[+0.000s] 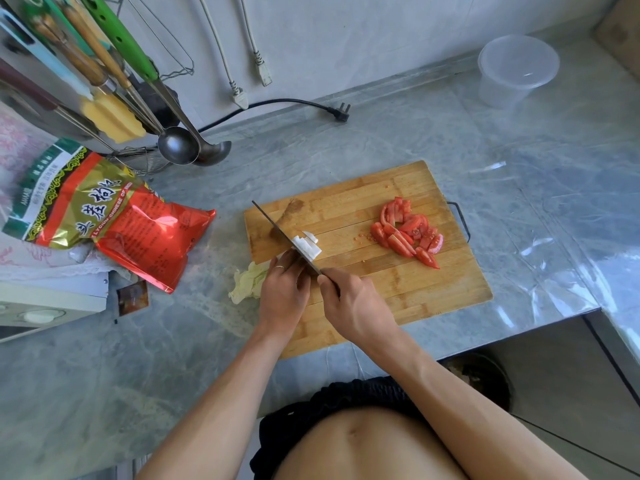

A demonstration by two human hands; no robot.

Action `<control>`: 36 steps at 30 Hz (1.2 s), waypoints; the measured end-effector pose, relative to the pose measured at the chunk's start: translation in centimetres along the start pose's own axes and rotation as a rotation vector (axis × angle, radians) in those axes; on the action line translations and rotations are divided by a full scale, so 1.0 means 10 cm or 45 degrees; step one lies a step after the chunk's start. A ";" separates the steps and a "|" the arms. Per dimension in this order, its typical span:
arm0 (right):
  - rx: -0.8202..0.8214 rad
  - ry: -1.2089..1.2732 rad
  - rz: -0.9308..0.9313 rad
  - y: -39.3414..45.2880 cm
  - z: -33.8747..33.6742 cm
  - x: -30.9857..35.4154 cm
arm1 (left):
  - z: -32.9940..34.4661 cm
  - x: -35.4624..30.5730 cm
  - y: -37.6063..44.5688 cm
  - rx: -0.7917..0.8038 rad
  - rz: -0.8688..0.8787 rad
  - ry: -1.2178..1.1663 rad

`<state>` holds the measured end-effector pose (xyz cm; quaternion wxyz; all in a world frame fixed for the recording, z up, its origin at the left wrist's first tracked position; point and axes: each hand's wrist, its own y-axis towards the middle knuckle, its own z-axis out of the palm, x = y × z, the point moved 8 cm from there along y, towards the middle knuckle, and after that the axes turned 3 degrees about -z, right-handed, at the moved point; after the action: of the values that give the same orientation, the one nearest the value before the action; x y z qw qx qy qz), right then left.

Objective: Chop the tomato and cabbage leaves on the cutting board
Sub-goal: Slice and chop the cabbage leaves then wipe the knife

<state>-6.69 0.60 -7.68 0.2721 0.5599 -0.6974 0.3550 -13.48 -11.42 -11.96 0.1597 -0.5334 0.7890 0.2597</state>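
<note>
A wooden cutting board [363, 278] lies on the marble counter. Chopped tomato wedges [407, 232] sit in a pile at its right side. White cabbage stem pieces [308, 245] lie cut near the board's left edge. My right hand [349, 303] grips the handle of a knife [277, 226], whose blade stands edge-down against the stem. My left hand [285, 289] holds the cabbage down with curled fingers just left of the blade. The pale green leaf end [247, 282] trails off the board onto the counter.
A red and gold snack bag [117, 220] lies left of the board, with a small brown sachet [133, 299] below it. Ladles [187, 143] hang at the back left. A black plug [341, 110] lies behind the board. A clear lidded tub [516, 69] stands back right.
</note>
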 end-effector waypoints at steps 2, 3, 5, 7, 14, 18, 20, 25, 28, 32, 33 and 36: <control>-0.021 0.010 -0.008 0.01 0.01 0.01 | 0.00 0.00 0.00 0.017 0.020 0.010; -0.030 0.024 -0.022 0.03 0.00 0.03 | 0.00 0.00 0.00 0.021 0.024 0.013; -0.040 0.064 -0.032 0.08 -0.03 0.04 | -0.01 0.01 0.00 0.026 -0.003 0.000; -0.050 0.122 -0.027 0.12 -0.07 0.03 | -0.03 0.03 0.00 0.027 -0.055 -0.020; -0.058 0.163 -0.097 -0.05 -0.15 0.05 | -0.07 -0.01 0.00 0.024 -0.026 -0.001; -0.054 0.117 -0.098 -0.10 -0.11 0.05 | -0.10 -0.02 0.00 0.014 -0.024 -0.021; -0.047 0.117 -0.086 -0.10 -0.11 0.05 | -0.13 -0.03 0.00 0.007 -0.026 -0.030; -0.021 0.100 -0.080 -0.09 -0.10 0.07 | -0.13 -0.03 0.00 0.015 -0.037 -0.050; 0.000 0.053 -0.073 -0.06 -0.05 0.06 | -0.11 -0.01 0.00 0.028 -0.038 -0.055; -0.004 0.008 -0.045 -0.04 0.01 0.03 | -0.08 0.01 0.00 0.051 -0.033 -0.039; -0.017 0.013 -0.045 -0.04 0.02 0.02 | -0.07 0.01 0.00 0.059 -0.038 -0.033; -0.045 0.072 -0.043 0.00 -0.01 0.03 | -0.09 0.01 -0.02 0.077 -0.018 -0.002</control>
<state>-6.81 0.52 -7.35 0.3073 0.5564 -0.6862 0.3537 -13.29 -12.03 -11.33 0.1784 -0.5337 0.7925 0.2350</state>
